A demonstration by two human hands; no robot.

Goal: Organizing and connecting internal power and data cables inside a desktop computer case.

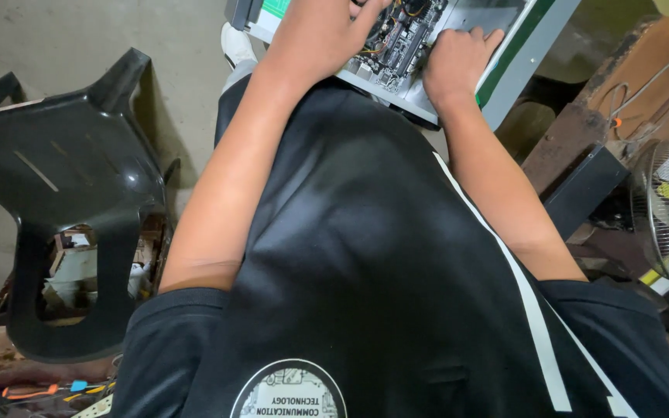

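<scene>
The left hand [323, 31] curls its fingers into the circuit board [404, 42] while the right hand [458, 62] presses flat on the grey metal case [505, 58].

A round white-rimmed printed badge [288, 391] sits low on the black shirt's [365, 255] front, at the bottom edge.

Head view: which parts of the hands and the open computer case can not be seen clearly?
- Left hand: its fingers are cut off by the top edge.
- Open computer case: upper part beyond the top edge.
- Circuit board: parts too small, partly behind both hands.
- Right hand: fingertips only partly visible.
</scene>
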